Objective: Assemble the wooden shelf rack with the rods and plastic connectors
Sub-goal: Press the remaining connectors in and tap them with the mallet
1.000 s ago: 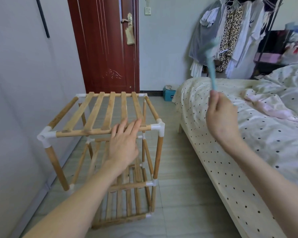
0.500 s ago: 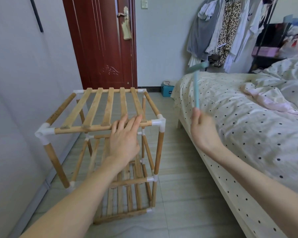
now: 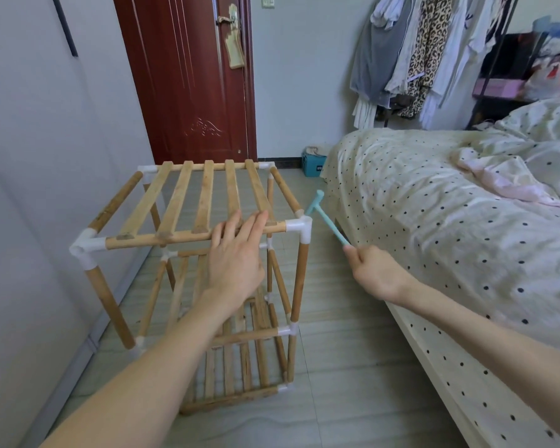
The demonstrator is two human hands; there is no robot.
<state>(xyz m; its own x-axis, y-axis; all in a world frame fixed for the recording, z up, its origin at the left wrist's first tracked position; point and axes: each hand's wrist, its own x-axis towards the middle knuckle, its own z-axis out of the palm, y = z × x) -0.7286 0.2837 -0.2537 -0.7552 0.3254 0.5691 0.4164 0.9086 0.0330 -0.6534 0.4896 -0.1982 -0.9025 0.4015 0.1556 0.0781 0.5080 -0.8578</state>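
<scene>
Head view shows you the wooden rack [image 3: 204, 253] standing on the pale tiled floor [image 3: 343, 367]. Its left side is close to the grey wall [image 3: 29, 189]. Its right side faces the bed [image 3: 450, 237], with a strip of bare floor between them. A dark red door [image 3: 188, 76] is behind the rack, and clothes [image 3: 417, 50] hang past the bed.

The rack stands tall, and its top slats run away from you toward the door. Your left hand [image 3: 236, 257] lies flat on the front top rod, fingers straight, its grip released. Your right hand [image 3: 374, 274] is grasping the handle of a small blue hammer [image 3: 325, 218]. The handle slants up and to the left. The hammer head is right at the white corner connector [image 3: 299, 229]; you cannot tell if they touch.
</scene>
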